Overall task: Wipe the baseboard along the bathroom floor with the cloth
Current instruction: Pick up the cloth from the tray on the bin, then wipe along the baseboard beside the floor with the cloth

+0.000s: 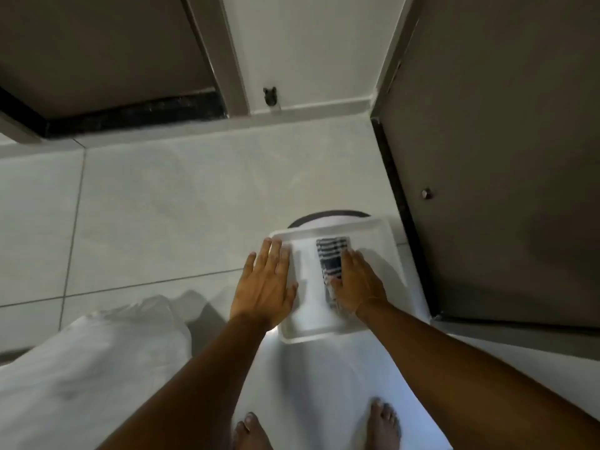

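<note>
Pale tiled bathroom floor, baseboard well ahead. Striped cloth in white tray, long axis pointing away, directly under right hand; grasp unclear. Left hand flat, released, on tray rim.

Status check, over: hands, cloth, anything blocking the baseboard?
Left hand flat on tray rim. Right hand on striped cloth in tray. Baseboard unwiped, unobstructed.

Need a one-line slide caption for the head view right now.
Right hand on the dark striped folded cloth in a white rectangular plastic tray, left hand flat on its rim.
</note>
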